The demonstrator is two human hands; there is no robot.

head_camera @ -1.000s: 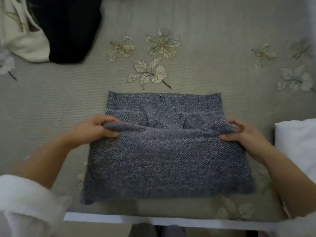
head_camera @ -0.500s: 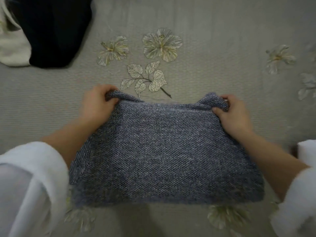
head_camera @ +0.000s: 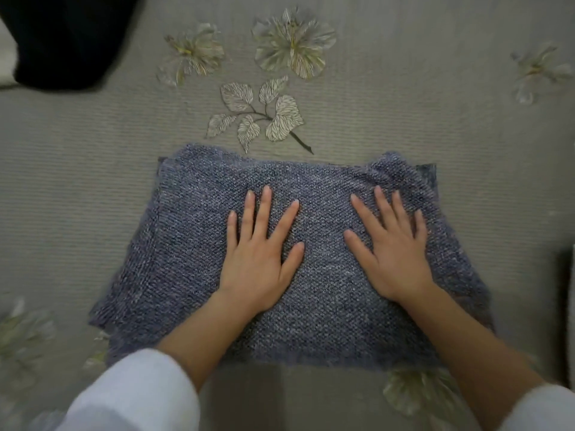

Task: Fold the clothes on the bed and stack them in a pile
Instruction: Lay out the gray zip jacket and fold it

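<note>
A: Head view. The bed [head_camera: 420, 144] fills it, grey-green cover w/ embroidered flowers [head_camera: 292, 42] & a leaf sprig [head_camera: 264, 116]. A dark garment [head_camera: 68, 42] is bunched at the far left corner.

B: And our piece?

A: Blue-grey knit [head_camera: 186, 244], folded to a rough rectangle. It's flat on the bed right in front of us, just below the leaf sprig, well apart from the dark garment.

B: Hands?

A: Left hand [head_camera: 261, 265] & right hand [head_camera: 395, 262] are both palm-down on top of it, side by side near the middle. Fingers [head_camera: 264, 209] are straight & spread apart, gripping nothing, just pressing the top layer. The knit runs out past both hands on every side. Fingertips point toward the far edge but stop short of it.

B: How will it handle, we reckon?

A: Soft, thick, floppy, prob. light to middling in weight. Coarse knit, so not slippery, and the layers should cling. But we'd expect it to sag & spring open if lifted by one corner. The far right corner looks a bit humped.

B: So where do we take hold?

A: We'd say both short sides, fingers under the bottom layer & thumbs on top, so the fold travels as one. Not fragile, tho stitches could snag on nails.

B: The pile?

A: We can't see one. There's something at the right edge, too dim to tell. The white sleeve [head_camera: 133, 396] at the bottom is ours.
</note>
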